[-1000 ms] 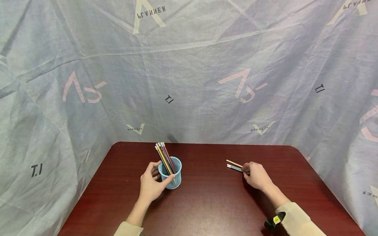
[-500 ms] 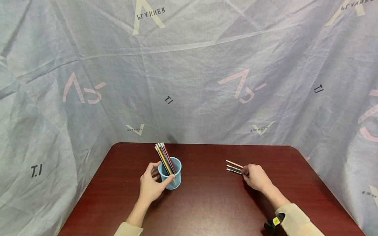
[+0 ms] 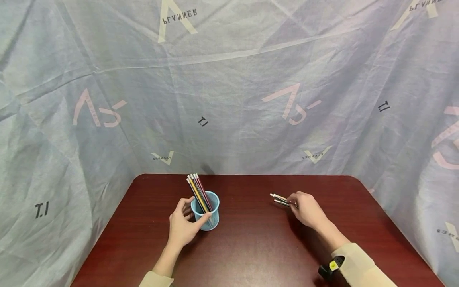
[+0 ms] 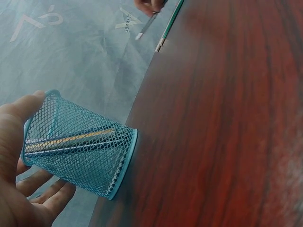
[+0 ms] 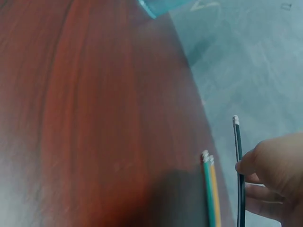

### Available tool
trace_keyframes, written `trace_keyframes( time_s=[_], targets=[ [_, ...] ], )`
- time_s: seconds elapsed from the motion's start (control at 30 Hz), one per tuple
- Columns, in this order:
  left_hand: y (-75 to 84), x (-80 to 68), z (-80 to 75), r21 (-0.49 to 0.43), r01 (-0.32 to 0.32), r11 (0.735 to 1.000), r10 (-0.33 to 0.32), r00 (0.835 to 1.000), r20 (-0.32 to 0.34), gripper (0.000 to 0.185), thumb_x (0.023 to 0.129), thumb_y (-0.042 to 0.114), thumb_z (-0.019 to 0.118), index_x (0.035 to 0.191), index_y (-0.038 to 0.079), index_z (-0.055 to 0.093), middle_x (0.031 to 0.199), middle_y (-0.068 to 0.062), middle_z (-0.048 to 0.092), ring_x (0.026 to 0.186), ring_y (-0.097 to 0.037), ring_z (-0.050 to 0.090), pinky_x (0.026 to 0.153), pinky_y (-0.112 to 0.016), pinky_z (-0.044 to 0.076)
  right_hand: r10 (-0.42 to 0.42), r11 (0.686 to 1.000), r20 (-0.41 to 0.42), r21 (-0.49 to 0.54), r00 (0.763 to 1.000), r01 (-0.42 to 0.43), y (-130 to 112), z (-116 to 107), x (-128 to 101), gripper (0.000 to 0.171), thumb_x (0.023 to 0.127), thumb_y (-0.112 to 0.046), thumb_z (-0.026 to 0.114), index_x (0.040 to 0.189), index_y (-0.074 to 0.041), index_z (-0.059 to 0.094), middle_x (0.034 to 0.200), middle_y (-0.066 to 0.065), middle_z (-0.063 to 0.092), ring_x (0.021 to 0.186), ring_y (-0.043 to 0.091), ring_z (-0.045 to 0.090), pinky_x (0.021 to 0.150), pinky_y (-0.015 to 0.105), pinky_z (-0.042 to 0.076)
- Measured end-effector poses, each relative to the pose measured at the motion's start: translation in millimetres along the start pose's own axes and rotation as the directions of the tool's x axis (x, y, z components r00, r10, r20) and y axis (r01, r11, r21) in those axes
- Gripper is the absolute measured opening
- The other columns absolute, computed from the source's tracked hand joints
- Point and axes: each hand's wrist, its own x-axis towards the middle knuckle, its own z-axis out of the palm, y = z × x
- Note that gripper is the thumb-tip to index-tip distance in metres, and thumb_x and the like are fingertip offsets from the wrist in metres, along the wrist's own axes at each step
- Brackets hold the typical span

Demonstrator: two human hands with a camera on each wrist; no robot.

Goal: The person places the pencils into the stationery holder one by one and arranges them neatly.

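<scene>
One dark pencil (image 5: 238, 144) is pinched by the right hand (image 3: 309, 210) near two pencils (image 5: 209, 189) (green and yellow) on the table (image 3: 251, 247), where a pencil-filled cup (image 4: 85, 172) is held by the left hand (image 3: 182, 225).

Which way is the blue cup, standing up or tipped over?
The blue cup is standing up. Its open rim faces upward, its base is down on the table, and pencils lean inside it.

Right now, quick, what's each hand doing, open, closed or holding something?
Left hand: holding the cup.
Right hand: holding a dark pencil.
</scene>
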Motion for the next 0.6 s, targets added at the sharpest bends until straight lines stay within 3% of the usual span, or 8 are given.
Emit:
trace_keyframes(
  time_s=[0.3,0.6],
  targets=[
    [1.3,0.3,0.7,-0.014,-0.009,1.0,0.009,1.0,-0.001,0.064,0.075,0.025,0.1,0.124,0.007,0.064,0.134,-0.015,0.073,0.115,-0.033,0.076,0.094,-0.051,0.066,0.047,0.991,0.0,0.122,0.999,-0.047,-29,-10,28,0.017,0.083,0.006,0.079,0.091,-0.009,0.078,0.082,-0.003,0.067,0.07,0.006,0.062,0.061,0.023,0.055],
    [2.7,0.2,-1.0,-0.001,-0.005,1.0,0.005,1.0,0.002,0.064,0.075,0.026,0.1,0.124,0.007,0.063,0.134,-0.015,0.073,0.115,-0.032,0.076,0.094,-0.051,0.066,0.067,0.978,0.022,0.196,0.998,-0.07,-57,-14,57,0.014,0.09,0.0,0.077,0.1,-0.009,0.077,0.086,-0.004,0.07,0.069,0.002,0.061,0.065,0.024,0.054]
  ],
)
